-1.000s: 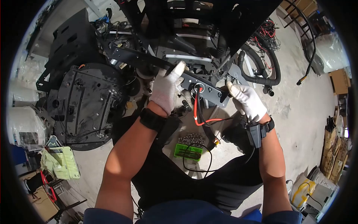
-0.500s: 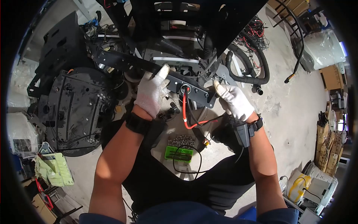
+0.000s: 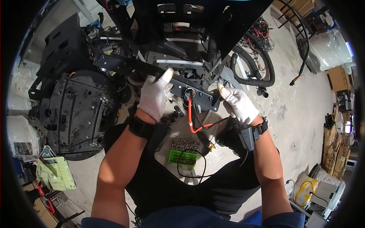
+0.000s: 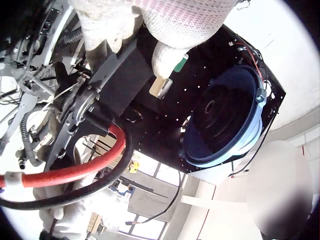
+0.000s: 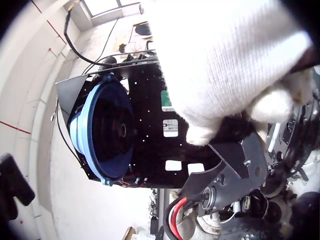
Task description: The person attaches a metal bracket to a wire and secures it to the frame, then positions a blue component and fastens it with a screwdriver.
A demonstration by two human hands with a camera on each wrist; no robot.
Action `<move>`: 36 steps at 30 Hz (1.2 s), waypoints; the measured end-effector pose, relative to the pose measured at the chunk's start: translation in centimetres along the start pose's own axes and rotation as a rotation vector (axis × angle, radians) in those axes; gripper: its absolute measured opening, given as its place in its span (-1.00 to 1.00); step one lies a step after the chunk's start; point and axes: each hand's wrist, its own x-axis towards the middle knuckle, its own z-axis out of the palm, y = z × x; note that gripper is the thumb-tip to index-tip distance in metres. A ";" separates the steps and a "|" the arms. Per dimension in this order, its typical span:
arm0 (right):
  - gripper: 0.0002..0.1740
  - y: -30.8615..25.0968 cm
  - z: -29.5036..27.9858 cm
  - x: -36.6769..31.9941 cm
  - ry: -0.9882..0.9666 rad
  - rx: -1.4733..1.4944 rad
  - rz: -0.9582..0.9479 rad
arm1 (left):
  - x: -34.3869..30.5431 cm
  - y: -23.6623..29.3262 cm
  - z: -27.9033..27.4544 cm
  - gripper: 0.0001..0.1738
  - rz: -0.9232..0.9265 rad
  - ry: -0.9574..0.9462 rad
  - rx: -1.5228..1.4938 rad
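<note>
A long black metal bracket (image 3: 180, 85) with several holes slants across the middle of the head view. My gloved left hand (image 3: 153, 95) grips it around mid-length, thumb laid along its upper edge. At the bracket's right end, my gloved right hand (image 3: 243, 104) holds on with thumb up and fingers curled. Between the hands, a round connector (image 3: 189, 92) sits in the bracket. From it hang a thick red cable (image 4: 65, 173) and a black cable (image 4: 65, 201), which cross close in front of the left wrist camera. The right glove covers part of the bracket's end in the right wrist view.
A tall black frame (image 3: 190, 11) stands ahead, carrying a blue-rimmed round part (image 5: 102, 130). Left lies a dusty black round base (image 3: 78, 114). A green tray (image 3: 173, 157) and loose bolts (image 3: 186, 144) lie between the legs. Corrugated hose (image 3: 253, 81) and tangled wires (image 3: 260, 38) are at right.
The head view has shifted, so the scene sits further left than a second ago. Both hands keep their places on the bracket, and little differs over the last half second.
</note>
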 end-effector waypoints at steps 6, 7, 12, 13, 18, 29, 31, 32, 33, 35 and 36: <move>-0.47 0.1 -0.1 0.2 0.011 0.000 0.060 | -0.2 0.3 0.0 -0.75 -0.018 0.011 0.020; -0.47 0.2 -0.1 0.2 0.015 0.004 0.055 | -0.3 0.4 0.1 -0.73 -0.019 0.005 0.026; -0.47 0.6 -0.2 0.3 0.009 0.010 0.022 | -0.8 0.9 0.7 -0.65 -0.057 0.022 0.039; -0.47 0.6 -0.2 0.4 0.005 0.013 0.010 | -0.9 0.9 0.7 -0.62 -0.058 0.021 0.039; -0.52 -0.2 0.0 0.0 0.010 0.023 0.063 | -0.5 0.8 0.4 -0.59 -0.105 -0.024 -0.006; -0.54 0.0 -0.2 -0.2 0.037 -0.021 0.080 | -0.8 0.6 1.2 -0.66 -0.095 0.085 -0.071; -0.55 -0.3 -0.1 -0.4 0.032 -0.027 0.075 | -0.7 0.4 1.0 -0.68 -0.099 0.061 -0.067; -0.55 0.0 -0.2 -0.3 0.033 -0.026 0.076 | -0.7 0.4 1.0 -0.68 -0.099 0.060 -0.066; -0.50 0.4 -0.4 -0.1 0.024 -0.008 0.050 | -0.7 0.4 0.9 -0.68 -0.092 0.044 -0.066; -0.46 0.6 -0.5 0.0 0.015 0.011 0.025 | -0.6 0.3 0.9 -0.68 -0.085 0.028 -0.066; -0.46 0.2 -0.4 -0.1 0.015 0.014 0.034 | -0.5 0.3 0.9 -0.69 -0.089 0.043 -0.072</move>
